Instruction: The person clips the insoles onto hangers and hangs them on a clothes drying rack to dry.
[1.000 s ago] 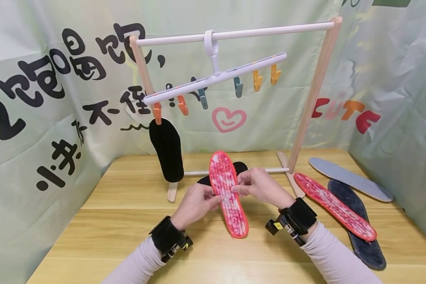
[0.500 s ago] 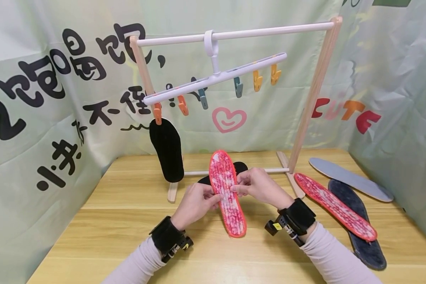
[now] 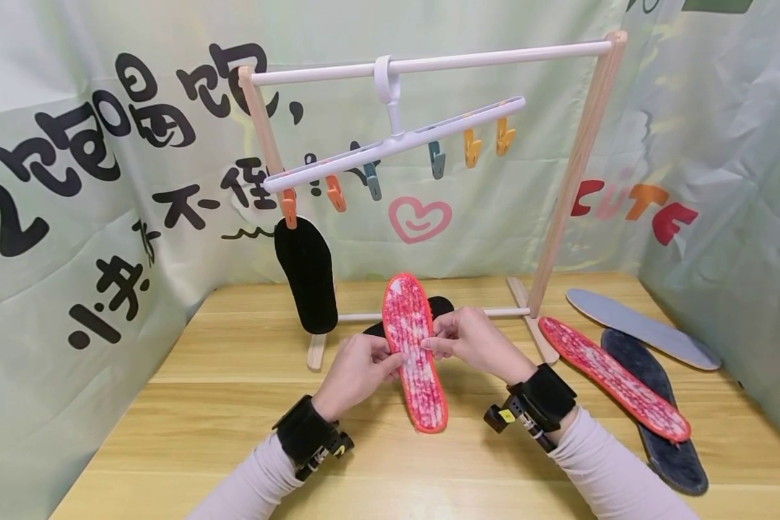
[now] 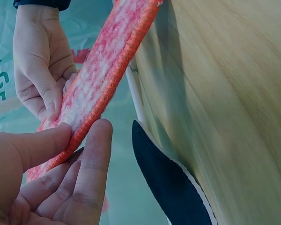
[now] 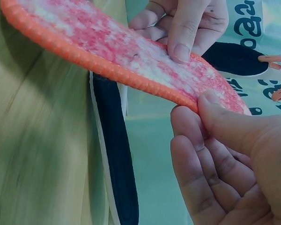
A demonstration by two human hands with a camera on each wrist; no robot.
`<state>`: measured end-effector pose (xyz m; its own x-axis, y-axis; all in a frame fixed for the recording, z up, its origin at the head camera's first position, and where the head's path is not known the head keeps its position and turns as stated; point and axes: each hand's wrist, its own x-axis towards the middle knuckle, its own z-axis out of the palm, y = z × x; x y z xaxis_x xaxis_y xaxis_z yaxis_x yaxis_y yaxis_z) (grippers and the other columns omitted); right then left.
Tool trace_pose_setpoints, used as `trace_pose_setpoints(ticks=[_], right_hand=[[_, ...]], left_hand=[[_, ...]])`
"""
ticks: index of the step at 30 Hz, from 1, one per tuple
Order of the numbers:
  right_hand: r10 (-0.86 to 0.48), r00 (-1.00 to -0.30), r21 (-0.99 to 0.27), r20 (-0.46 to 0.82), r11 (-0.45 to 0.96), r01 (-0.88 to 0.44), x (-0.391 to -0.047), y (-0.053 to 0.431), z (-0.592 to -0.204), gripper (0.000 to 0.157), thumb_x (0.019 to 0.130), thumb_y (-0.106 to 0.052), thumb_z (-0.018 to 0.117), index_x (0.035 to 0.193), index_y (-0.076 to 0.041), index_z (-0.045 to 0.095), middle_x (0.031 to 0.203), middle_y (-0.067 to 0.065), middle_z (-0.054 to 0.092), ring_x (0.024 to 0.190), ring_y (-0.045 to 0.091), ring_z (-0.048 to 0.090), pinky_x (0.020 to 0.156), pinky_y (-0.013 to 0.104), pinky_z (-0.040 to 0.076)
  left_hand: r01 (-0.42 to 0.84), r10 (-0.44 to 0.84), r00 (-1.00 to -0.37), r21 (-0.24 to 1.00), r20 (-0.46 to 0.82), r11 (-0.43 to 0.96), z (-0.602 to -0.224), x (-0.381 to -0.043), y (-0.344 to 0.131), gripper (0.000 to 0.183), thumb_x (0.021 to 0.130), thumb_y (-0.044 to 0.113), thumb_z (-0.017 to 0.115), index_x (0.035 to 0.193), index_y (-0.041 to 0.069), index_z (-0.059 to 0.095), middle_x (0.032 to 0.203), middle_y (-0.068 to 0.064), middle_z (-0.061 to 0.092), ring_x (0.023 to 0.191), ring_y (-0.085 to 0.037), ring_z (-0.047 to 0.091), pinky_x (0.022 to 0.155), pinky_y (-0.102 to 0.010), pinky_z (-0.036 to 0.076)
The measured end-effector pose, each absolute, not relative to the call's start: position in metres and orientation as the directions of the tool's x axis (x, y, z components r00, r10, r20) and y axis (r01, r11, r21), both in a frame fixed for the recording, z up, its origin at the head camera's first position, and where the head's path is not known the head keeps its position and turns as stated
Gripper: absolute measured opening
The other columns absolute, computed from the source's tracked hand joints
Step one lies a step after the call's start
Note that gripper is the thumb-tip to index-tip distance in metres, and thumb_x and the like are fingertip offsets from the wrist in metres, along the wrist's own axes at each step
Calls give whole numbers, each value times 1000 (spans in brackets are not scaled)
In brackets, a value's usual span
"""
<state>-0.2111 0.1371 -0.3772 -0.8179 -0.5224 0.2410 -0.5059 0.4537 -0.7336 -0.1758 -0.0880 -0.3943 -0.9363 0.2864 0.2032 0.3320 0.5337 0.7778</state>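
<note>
A red and white fuzzy insole [image 3: 416, 390] with an orange-red stitched edge is held above the table between both hands. My left hand [image 3: 357, 370] pinches its left edge, thumb on top and fingers beneath. On the opposite edge my right hand [image 3: 477, 341] pinches it the same way, as the right wrist view also shows. Behind it lies a black insole [image 3: 442, 306], partly hidden. Another black insole [image 3: 305, 278] hangs by its top from an orange clip [image 3: 289, 209] on a white clip hanger [image 3: 396, 141].
A white rail [image 3: 494, 56] on wooden posts [image 3: 578, 173] carries the hanger, which tilts up to the right. Several orange, blue-grey and yellow clips hang from it. Right of the stand lie a matching red insole [image 3: 614, 379], a dark insole [image 3: 672, 455] and a grey insole [image 3: 640, 326].
The lower end of the held insole has swung slightly left and its top has risen a little. Both hands keep their pinch and have barely moved.
</note>
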Motion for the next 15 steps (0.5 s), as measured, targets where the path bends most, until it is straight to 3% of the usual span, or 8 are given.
trace_pose_setpoints(ticks=[8,15], right_hand=[[-512,-820,-720,256,465,-515,-211,136,-378,18,90,-21,69,76,-11,67,71,-1,70,61,5,66,57,33,55],[-513,-814,-733,273,437,-521,-212,135,-379,16,90,-20,69,77,-9,68,70,0,70,60,7,66,59,39,56]], left_hand=[[342,281,-934,774,220,532,-394,-176,-89,10,90,22,69,88,13,74,75,6,70,66,-16,69,54,-24,54],[357,276,-931,755,239,551,-393,-176,-89,10,89,22,70,86,13,74,73,6,69,62,-10,67,52,-24,53]])
